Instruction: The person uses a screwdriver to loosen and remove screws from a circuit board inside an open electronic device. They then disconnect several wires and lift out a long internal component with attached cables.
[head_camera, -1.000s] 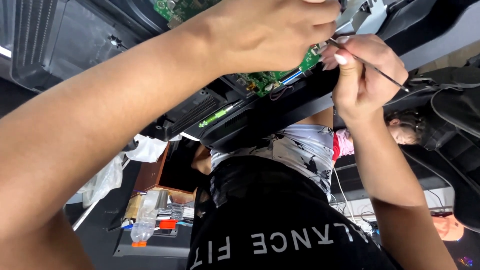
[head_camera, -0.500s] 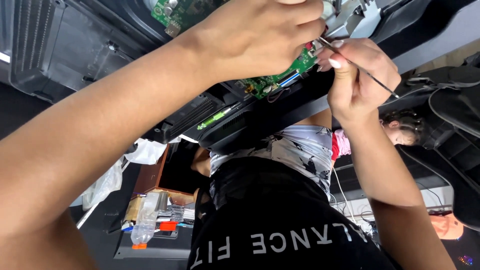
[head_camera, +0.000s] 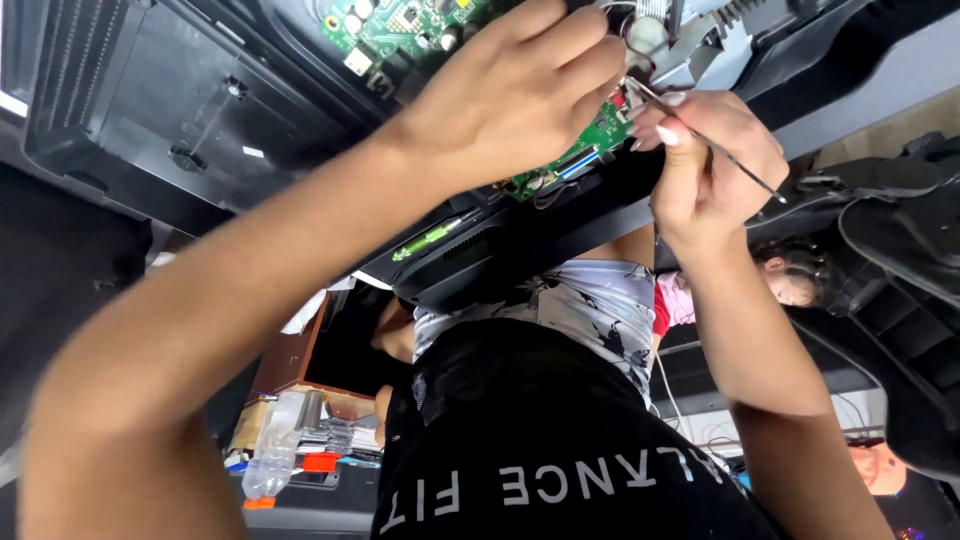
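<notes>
My left hand reaches over a green circuit board set in a black plastic casing. Its curled fingertips close on a small round silver part beside a grey metal bracket. My right hand pinches a thin metal probe between thumb and fingers. The probe's tip touches the lower edge of the board, just under my left fingertips. My left hand hides the middle of the board.
A black shirt with white lettering fills the lower middle. A low table with a clear bottle and small items lies at lower left. Other people are at the right, beside dark casings.
Both hands have stayed at the board, shifting slightly. The probe tip remains at the board's lower edge, and the view has drifted a little.
</notes>
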